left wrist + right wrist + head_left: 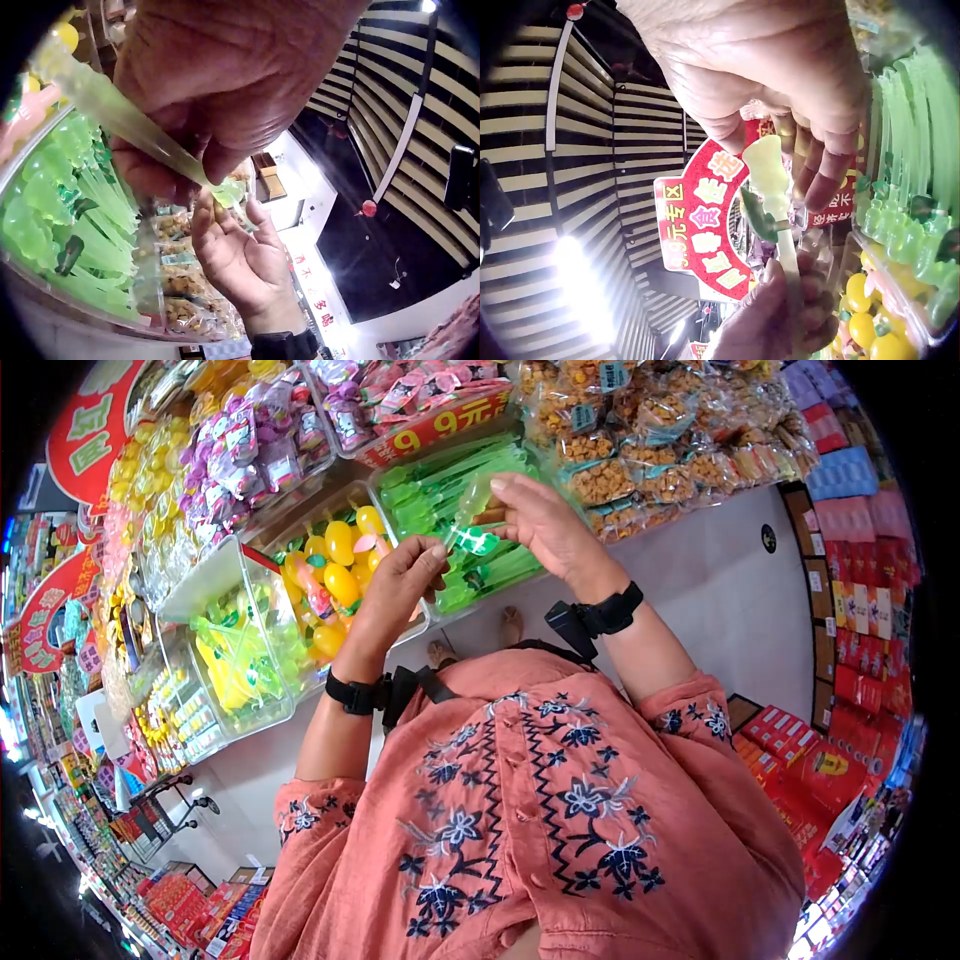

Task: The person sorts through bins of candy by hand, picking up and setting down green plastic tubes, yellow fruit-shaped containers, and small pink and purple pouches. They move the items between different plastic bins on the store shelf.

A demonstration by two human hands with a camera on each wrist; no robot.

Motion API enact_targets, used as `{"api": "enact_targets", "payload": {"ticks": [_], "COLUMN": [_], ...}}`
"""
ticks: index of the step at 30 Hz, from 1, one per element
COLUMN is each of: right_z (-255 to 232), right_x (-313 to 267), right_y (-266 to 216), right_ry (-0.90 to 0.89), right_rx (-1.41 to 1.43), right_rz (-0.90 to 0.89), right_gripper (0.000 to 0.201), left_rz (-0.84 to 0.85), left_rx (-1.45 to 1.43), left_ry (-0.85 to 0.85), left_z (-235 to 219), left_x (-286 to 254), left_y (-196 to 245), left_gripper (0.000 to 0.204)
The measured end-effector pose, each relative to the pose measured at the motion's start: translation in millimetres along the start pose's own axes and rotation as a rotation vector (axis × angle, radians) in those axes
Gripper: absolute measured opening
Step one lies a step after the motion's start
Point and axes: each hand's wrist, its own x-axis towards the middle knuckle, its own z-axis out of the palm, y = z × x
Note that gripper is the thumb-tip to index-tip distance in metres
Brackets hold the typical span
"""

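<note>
So I'm standing by the candy bins, and the left hand (pixel 405 575) has the stem of a pale green stick (pixel 789 264) pinched between thumb and fingers, bulb end up and away from that pinch, with a dark green leaf (pixel 759 216) at its neck. The right hand (pixel 545 525) is curved around by the bulb, but the view's kinda poor there, so I honestly can't tell if it's gripping or just hovering. My read is that this is the in-the-hands handling stage, with the stick lifted clear of the pile. I'd guess the next move calls for keeping that stem pinch steady while the other fingers work at the bulb or leaf, nothing rough, since it looks thin-walled. Right under the grip is a heap of matching green sticks (pixel 420 485), and just to the left of that, a batch of yellow fruit-shaped ones (pixel 340 547). The clear bin edge (pixel 889 277) between the two lots is the obvious thing to bump if the hands drop. Past the grip there's a red price sign (pixel 437 426), bagged snacks (pixel 600 480) off to the right, purple packets (pixel 240 445) farther left, and red boxed goods (pixel 868 600) way out right.
</note>
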Motion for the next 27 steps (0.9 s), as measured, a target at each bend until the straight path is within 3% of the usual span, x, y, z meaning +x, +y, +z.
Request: {"api": "enact_targets", "payload": {"ticks": [5, 10, 18, 21, 27], "right_z": [-7.9, -30.5, -55.9, -66.2, -77.1], "right_x": [7.1, 16.8, 34.2, 42.6, 51.9], "right_y": [7.5, 27.2, 49.7, 51.5, 55.1], "right_ry": [0.053, 0.184, 0.231, 0.228, 0.325], "right_rx": [-0.059, 0.076, 0.288, 0.274, 0.156], "right_rz": [0.034, 0.072, -0.005, -0.016, 0.031], "right_gripper": [0.028, 0.023, 0.021, 0.023, 0.026], "left_rz": [-0.021, 0.003, 0.188, 0.458, 0.494], "left_rx": [0.131, 0.277, 0.594, 0.859, 0.911], "left_ry": [0.009, 0.048, 0.133, 0.198, 0.234], "left_z": [0.7, 0.9, -28.6, -39.0, -46.5], "left_x": [18.1, 33.9, 85.0, 122.3, 184.1], "left_y": [-3.9, -4.9, -27.1, -31.9, -48.5], "left_gripper": [0.027, 0.026, 0.022, 0.022, 0.017]}}
